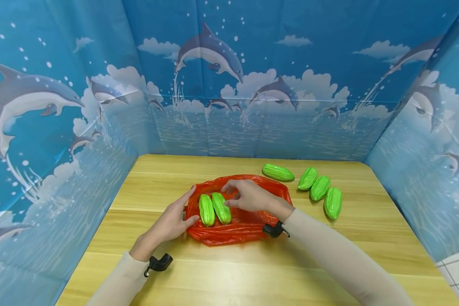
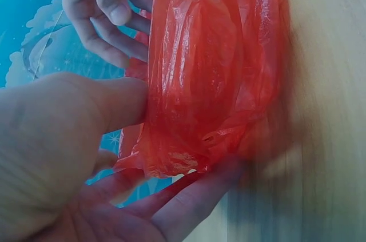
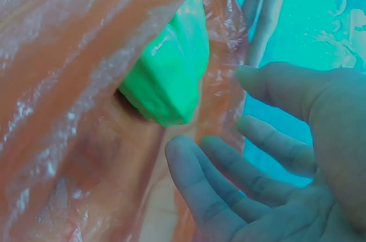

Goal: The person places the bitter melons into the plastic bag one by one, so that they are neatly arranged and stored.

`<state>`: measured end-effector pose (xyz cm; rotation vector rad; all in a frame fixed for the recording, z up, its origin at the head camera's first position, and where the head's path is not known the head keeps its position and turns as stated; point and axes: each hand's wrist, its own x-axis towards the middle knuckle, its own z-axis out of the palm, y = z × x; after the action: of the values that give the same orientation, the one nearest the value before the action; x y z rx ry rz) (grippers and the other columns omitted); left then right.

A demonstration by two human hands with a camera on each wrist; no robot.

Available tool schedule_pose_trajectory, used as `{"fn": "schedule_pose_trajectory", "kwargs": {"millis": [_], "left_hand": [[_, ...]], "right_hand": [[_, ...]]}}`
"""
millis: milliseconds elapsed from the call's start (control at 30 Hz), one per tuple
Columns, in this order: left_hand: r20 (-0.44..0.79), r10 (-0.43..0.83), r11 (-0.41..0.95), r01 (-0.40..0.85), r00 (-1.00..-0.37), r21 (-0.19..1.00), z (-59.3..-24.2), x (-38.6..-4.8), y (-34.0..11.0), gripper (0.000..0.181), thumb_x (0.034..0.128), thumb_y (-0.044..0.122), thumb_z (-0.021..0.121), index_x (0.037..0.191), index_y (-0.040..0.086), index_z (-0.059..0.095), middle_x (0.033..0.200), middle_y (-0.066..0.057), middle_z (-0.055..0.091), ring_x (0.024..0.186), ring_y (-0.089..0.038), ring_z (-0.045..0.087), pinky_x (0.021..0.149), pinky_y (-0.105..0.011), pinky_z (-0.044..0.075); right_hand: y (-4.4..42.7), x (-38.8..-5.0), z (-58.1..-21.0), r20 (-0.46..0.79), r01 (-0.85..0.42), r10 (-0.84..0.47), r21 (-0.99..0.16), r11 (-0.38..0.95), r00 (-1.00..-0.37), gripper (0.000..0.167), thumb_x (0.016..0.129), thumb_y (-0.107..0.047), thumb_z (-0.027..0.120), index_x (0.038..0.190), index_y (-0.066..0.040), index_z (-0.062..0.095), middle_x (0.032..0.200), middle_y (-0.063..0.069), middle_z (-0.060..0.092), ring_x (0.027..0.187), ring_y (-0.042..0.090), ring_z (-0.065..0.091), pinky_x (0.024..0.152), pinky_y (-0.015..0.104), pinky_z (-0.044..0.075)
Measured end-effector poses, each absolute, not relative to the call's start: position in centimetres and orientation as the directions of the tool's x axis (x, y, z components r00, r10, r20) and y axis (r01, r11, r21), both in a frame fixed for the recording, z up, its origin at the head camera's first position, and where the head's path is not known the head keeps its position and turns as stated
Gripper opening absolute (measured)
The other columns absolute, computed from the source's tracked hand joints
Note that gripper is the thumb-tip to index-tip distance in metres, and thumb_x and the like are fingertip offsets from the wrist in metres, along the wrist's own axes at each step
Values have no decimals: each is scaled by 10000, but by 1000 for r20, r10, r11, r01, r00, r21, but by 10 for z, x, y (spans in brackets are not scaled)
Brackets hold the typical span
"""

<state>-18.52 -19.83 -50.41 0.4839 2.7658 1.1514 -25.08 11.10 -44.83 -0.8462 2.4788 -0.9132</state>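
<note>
A red plastic bag (image 1: 233,238) lies spread with its mouth up on the wooden table. Inside it, side by side, are two bright green ridged, gourd-like vegetables (image 1: 207,210) with a glossy surface. At the bag's left end, my left hand (image 1: 172,221) holds the rim, with the thumb on the near side and the fingers (image 2: 189,202) round the other side. Over the bag's middle is my right hand (image 1: 248,196), its fingers loosely bent and holding nothing. The right wrist view shows a gap between those fingers and a green vegetable (image 3: 166,76).
To the right of the bag, several more green vegetables (image 1: 332,203) lie on the table (image 1: 222,280), one of them (image 1: 277,172) just behind the bag's far right corner. A dolphin-printed blue curtain (image 1: 229,127) borders the back and both sides. Black straps (image 1: 273,230) circle both wrists.
</note>
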Motion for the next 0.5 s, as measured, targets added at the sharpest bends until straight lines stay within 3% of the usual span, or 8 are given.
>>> {"fn": "schedule_pose_trajectory", "kwargs": {"millis": [100,167,200,267,333,400,433,500], "left_hand": [[20,330,667,248,-944,702,-505,-185,-198,991,1094,148,816,1883,133,216,1884,-216,393,1699,-467,477,1387,-669,417],[16,331,677,249,-944,693,-505,-184,-198,990,1098,159,815,1884,139,214,1887,-216,387,1617,-460,570,1380,-661,437],[11,330,680,246,-944,691,-505,-184,-198,990,1100,163,813,1885,145,210,1890,-215,379,1499,-448,658,1377,-654,447],[3,328,686,240,-945,687,-505,-183,-197,991,1103,173,811,1888,158,205,1892,-215,378,1079,-338,772,1330,-626,504],[-3,324,690,234,-946,685,-504,-183,-197,993,1105,178,810,1889,169,201,1892,-211,382,740,-204,616,1256,-586,545],[-4,321,692,232,-947,683,-504,-183,-196,991,1103,177,812,1889,172,208,1891,-204,388,681,-146,503,1243,-576,549],[-3,322,692,233,-947,684,-504,-183,-196,989,1102,175,812,1888,170,211,1890,-203,391,669,-160,506,1234,-576,551],[0,324,692,237,-946,682,-505,-182,-196,981,1102,173,811,1886,161,221,1894,-198,384,860,-201,631,1298,-606,531]], "right_hand": [[114,-249,-446,-102,-422,-643,-675,606,-759,465,1123,-250,811,1531,-54,704,1497,169,764,1174,260,840,1031,434,711],[117,-249,-445,-81,-436,-639,-665,606,-765,462,1123,-249,812,1529,-54,709,1501,164,765,1198,265,826,1033,431,706],[118,-248,-444,-73,-440,-636,-661,608,-768,457,1122,-244,813,1527,-60,713,1505,162,766,1213,273,817,1037,436,702],[121,-247,-442,-59,-445,-628,-655,611,-776,444,1119,-242,816,1522,-81,722,1513,157,766,1250,292,799,1046,451,696],[123,-245,-441,-45,-446,-620,-654,611,-784,426,1118,-240,815,1514,-105,732,1514,150,769,1283,306,781,1051,467,690],[126,-244,-440,-32,-446,-615,-659,606,-788,415,1116,-235,817,1507,-120,737,1517,142,769,1296,321,781,1060,475,690],[127,-244,-440,-27,-445,-612,-661,604,-790,413,1115,-236,819,1504,-123,739,1515,132,770,1296,318,782,1060,472,692],[130,-243,-440,-19,-447,-610,-662,601,-792,407,1116,-233,817,1501,-125,742,1507,111,774,1284,306,786,1052,456,696]]}}
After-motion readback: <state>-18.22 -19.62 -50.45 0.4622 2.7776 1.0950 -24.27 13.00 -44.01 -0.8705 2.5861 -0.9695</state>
